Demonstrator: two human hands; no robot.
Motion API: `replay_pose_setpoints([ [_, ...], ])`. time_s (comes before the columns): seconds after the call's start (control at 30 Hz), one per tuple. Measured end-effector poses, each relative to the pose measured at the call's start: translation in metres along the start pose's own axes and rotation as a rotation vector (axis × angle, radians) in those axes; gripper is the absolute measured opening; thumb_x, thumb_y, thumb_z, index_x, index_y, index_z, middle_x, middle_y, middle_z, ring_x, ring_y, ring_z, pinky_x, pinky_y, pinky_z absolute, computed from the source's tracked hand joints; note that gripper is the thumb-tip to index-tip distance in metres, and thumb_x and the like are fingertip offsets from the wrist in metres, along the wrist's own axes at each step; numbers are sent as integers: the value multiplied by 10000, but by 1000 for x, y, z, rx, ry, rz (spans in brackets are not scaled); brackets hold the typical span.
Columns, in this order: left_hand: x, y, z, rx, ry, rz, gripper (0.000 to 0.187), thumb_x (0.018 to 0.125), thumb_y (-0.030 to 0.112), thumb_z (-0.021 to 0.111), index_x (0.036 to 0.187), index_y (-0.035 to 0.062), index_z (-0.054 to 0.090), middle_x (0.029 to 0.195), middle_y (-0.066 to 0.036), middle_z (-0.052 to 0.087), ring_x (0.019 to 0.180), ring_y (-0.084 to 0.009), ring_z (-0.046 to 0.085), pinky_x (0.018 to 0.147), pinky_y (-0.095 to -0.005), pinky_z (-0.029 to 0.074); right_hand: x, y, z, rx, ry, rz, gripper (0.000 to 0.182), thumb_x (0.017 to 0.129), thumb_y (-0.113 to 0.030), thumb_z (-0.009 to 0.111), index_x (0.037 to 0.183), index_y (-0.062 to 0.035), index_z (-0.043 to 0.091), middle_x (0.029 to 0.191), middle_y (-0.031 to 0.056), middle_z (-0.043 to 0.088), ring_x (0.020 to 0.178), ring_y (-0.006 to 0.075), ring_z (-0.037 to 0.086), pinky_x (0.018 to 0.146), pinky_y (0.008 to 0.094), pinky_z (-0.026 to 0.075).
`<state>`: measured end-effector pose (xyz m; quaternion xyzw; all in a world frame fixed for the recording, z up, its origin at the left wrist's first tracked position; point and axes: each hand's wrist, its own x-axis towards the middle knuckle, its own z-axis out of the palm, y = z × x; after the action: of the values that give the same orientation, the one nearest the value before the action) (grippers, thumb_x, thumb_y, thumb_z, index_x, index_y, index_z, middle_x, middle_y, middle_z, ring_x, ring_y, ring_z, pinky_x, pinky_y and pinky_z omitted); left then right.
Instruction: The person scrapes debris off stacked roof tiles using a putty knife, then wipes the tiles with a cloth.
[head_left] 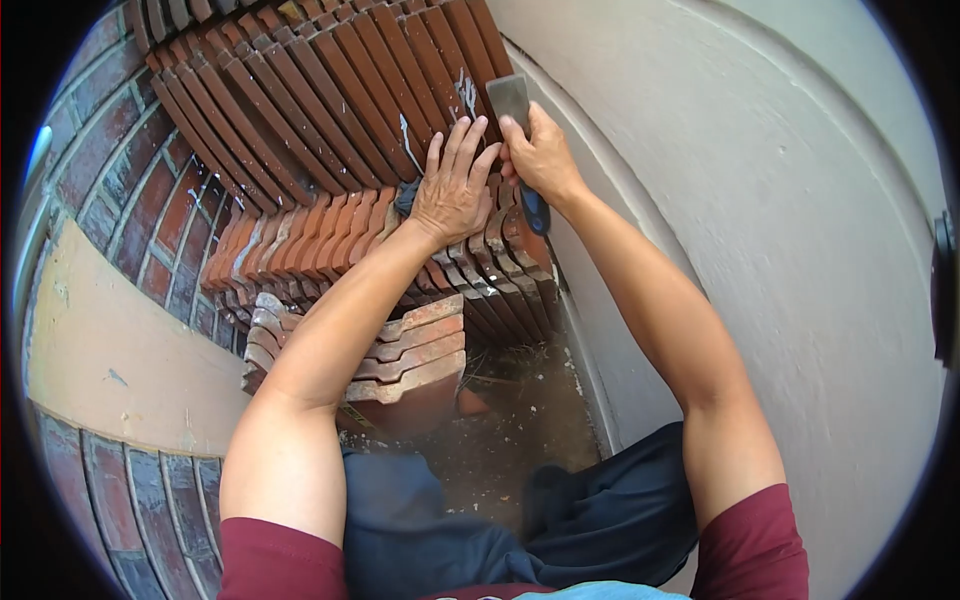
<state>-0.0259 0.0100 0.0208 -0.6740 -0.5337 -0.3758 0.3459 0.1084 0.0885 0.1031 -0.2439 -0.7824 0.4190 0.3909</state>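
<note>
My right hand [540,155] is closed around a putty knife [508,98]; its flat metal blade points up and its dark blue handle hangs below my fist. The blade is in front of the right end of the upper row of reddish-brown roof tiles [330,100], close to the pale wall. On the tiles, to the left of the knife, my left hand [455,190] lies with its fingers stretched out. White smears [467,92] mark the tiles just above its fingertips. A small dark thing [407,197], whose kind I cannot make out, shows beside that wrist.
Below stands another row of orange, wavy-edged roof tiles [320,235]. A smaller tile stack [420,345] sits nearer my knees on the dirty ground [510,430]. A brick wall [150,220] with a beige panel [120,350] rises at left, a pale wall [800,260] at right.
</note>
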Motion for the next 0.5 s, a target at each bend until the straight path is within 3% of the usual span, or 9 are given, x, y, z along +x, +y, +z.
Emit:
replay_pose_setpoints([
  [0.13, -6, -3, 4, -3, -45, 18, 723, 748, 81, 692, 1402, 99, 386, 1566, -214, 301, 1469, -420, 263, 1154, -572, 221, -14, 20, -6, -66, -37, 51, 207, 1019, -241, 575, 1010, -47, 506, 672, 44, 594, 505, 122, 591, 436, 284, 483],
  [0.27, -5, -2, 5, -20, -55, 38, 771, 724, 76, 676, 1437, 90, 383, 1569, -182, 321, 1472, -374, 301, 1147, -580, 220, -8, 22, -3, -12, -8, 2, 215, 1013, -243, 573, 1004, -42, 497, 641, 52, 593, 481, 136, 586, 427, 295, 470],
  [0.33, -4, -2, 6, -12, -76, 26, 863, 739, 92, 664, 1523, 65, 307, 1603, -157, 301, 1487, -322, 307, 1167, -567, 200, 8, 40, 1, -153, 42, -164, 276, 981, -261, 588, 966, -8, 479, 711, 204, 623, 622, 338, 642, 556, 423, 503],
  [0.4, -3, -2, 5, 9, -101, 23, 894, 746, 106, 658, 1551, 52, 273, 1617, -148, 290, 1495, -306, 300, 1176, -561, 190, 16, 50, 7, -200, 75, -230, 311, 962, -271, 596, 948, 13, 469, 772, 304, 630, 741, 472, 653, 655, 504, 511],
  [0.5, -3, -2, 4, 27, -139, 27, 912, 756, 79, 663, 1562, 14, 242, 1613, -174, 294, 1487, -333, 310, 1185, -560, 205, 18, 52, 8, -174, 86, -177, 322, 955, -274, 598, 945, 21, 470, 825, 348, 619, 834, 536, 623, 723, 540, 497],
])
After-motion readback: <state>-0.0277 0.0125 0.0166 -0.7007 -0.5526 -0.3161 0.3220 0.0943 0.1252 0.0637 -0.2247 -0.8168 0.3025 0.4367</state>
